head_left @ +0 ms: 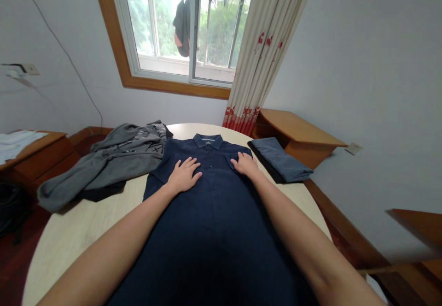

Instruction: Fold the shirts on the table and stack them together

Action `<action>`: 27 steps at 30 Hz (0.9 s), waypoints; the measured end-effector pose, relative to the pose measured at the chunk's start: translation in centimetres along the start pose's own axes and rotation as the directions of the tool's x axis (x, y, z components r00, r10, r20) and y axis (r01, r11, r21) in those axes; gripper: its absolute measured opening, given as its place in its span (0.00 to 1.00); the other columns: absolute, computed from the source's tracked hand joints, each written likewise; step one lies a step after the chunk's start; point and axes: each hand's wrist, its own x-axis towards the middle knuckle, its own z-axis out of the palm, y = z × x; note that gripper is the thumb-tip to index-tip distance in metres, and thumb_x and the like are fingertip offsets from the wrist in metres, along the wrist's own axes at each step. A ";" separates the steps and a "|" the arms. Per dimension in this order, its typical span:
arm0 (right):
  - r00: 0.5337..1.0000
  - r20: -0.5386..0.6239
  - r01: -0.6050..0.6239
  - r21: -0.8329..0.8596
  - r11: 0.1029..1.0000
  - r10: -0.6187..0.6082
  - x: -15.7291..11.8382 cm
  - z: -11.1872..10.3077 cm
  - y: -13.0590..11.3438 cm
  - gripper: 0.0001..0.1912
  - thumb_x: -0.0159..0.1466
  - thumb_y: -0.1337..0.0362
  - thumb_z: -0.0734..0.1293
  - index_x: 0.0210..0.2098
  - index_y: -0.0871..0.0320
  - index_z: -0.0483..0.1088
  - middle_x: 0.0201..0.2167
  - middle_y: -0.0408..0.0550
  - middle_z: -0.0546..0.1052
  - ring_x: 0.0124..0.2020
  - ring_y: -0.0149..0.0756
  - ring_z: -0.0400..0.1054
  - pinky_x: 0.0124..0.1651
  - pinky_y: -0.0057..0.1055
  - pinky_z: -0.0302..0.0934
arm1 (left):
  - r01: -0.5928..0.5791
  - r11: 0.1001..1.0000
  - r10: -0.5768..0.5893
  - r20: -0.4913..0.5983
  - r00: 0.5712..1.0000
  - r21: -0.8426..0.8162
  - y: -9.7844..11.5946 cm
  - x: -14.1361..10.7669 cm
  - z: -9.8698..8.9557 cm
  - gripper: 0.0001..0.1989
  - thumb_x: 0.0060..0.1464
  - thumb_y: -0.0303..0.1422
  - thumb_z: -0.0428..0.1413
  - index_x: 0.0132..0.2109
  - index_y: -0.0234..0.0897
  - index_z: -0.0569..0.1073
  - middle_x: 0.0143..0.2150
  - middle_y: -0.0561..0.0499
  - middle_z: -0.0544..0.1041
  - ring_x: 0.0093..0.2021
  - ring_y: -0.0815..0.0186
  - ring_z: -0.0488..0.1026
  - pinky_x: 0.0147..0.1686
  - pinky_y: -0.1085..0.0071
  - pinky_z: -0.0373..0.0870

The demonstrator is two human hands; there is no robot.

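Note:
A dark navy collared shirt (211,195) lies spread front side up on the round pale table (96,220), its collar pointing to the window. My left hand (184,175) rests flat on the left part of the shirt's chest, fingers spread. On the other side, my right hand (244,163) lies on the chest pocket area near the shoulder, fingers stretched out and slightly apart. Neither hand grips the cloth. The lower end of the shirt falls in dark shadow near my body.
Grey clothes (127,156) lie heaped at the table's left. Folded blue-grey and black garments (281,158) sit at its right edge. Behind stand a wooden cabinet (300,128), a curtain (262,43) and a window. A wooden stand with papers (20,142) is far left.

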 end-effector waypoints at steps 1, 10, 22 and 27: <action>1.000 0.000 0.007 0.012 1.000 -0.007 0.0 0.9 0.1 0.32 0.72 0.50 0.55 0.68 0.65 0.59 0.68 0.68 0.60 0.70 0.56 0.53 0.68 0.58 0.47 | 0.000 1.000 0.000 0.000 1.000 -0.003 0.0 0.0 0.0 0.27 0.67 0.46 0.43 0.67 0.45 0.66 0.73 0.46 0.58 0.74 0.54 0.50 0.69 0.44 0.48; 0.996 -0.025 0.087 0.065 0.994 -0.085 -0.4 1.9 0.7 0.35 0.73 0.48 0.50 0.72 0.61 0.51 0.74 0.59 0.48 0.75 0.52 0.39 0.72 0.57 0.35 | 0.005 1.000 -0.005 0.017 1.000 0.000 0.1 0.0 -0.2 0.26 0.67 0.45 0.43 0.68 0.45 0.65 0.73 0.47 0.57 0.74 0.55 0.49 0.69 0.43 0.47; 0.999 0.028 0.015 0.110 0.994 -0.019 0.0 2.0 -0.7 0.37 0.72 0.42 0.48 0.72 0.56 0.52 0.75 0.54 0.47 0.75 0.55 0.37 0.71 0.60 0.32 | 0.234 0.954 -0.192 -0.223 0.956 0.185 -0.7 -0.3 -1.9 0.32 0.68 0.46 0.37 0.69 0.32 0.63 0.74 0.40 0.53 0.75 0.51 0.45 0.71 0.48 0.42; 0.999 0.046 -0.009 0.073 0.997 0.006 -0.1 1.8 -0.8 0.36 0.72 0.43 0.47 0.73 0.54 0.49 0.75 0.50 0.45 0.75 0.52 0.36 0.72 0.58 0.32 | 0.310 0.927 -0.320 0.017 0.947 0.211 -3.2 0.0 -1.0 0.36 0.68 0.49 0.34 0.73 0.30 0.55 0.75 0.39 0.50 0.75 0.50 0.45 0.70 0.48 0.42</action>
